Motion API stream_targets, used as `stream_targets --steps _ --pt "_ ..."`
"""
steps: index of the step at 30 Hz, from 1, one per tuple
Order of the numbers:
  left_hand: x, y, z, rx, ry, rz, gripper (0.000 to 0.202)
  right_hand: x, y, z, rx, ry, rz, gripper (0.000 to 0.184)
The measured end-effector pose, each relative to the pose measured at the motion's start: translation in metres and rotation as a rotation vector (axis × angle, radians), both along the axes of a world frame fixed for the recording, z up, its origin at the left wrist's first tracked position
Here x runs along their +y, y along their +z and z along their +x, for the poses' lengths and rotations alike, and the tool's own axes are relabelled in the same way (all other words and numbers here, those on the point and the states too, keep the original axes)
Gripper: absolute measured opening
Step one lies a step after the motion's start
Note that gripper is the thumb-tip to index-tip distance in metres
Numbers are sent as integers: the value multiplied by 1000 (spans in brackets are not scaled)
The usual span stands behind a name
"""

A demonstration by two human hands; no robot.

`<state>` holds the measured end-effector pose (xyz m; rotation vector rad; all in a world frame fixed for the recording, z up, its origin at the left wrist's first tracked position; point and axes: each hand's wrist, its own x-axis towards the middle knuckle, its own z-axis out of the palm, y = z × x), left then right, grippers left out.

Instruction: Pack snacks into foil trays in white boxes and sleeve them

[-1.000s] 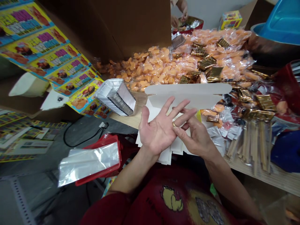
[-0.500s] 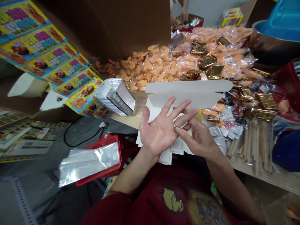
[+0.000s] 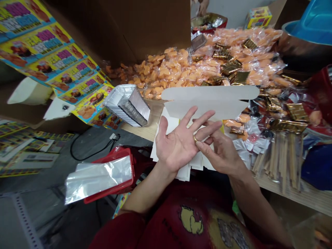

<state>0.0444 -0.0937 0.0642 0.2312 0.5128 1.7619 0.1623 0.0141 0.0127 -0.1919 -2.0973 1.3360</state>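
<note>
My left hand (image 3: 177, 147) lies palm up with its fingers spread, holding nothing. A gold ring (image 3: 195, 138) sits low on one of its fingers. My right hand (image 3: 224, 148) is closed around that finger, thumb beside the ring and the other fingertips partly hidden behind. Beneath both hands are white cardboard pieces (image 3: 171, 122), with a raised white flap (image 3: 210, 94) just beyond my fingertips. A stack of foil trays (image 3: 129, 105) stands left of my left hand.
Bagged orange pieces (image 3: 176, 71) and gold packets (image 3: 230, 67) are heaped behind. Wooden sticks (image 3: 285, 157) lie at right. A red tray (image 3: 131, 173) with clear bags (image 3: 101, 178) is at lower left. Printed yellow cartons (image 3: 64, 76) stand at left. A co-worker's hand (image 3: 203, 7) shows at the top.
My hands hold almost the same pose, shifted slightly right in view. The co-worker's hands at the top have moved up, mostly out of view.
</note>
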Motion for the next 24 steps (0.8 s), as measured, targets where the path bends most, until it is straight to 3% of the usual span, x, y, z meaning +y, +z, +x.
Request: stream_targets --steps 7,11,16,24 --pt "-1 1 1 8 -9 1 88 -2 -1 0 23 18 -61 17" --pt "-5 4 1 38 -24 7 88 0 -2 1 74 89 -69 22" --pt "-11 10 4 76 -30 30 83 -1 0 -1 143 178 -134 9" --pt "-12 10 6 157 36 13 65 -8 5 -4 258 187 -198 20"
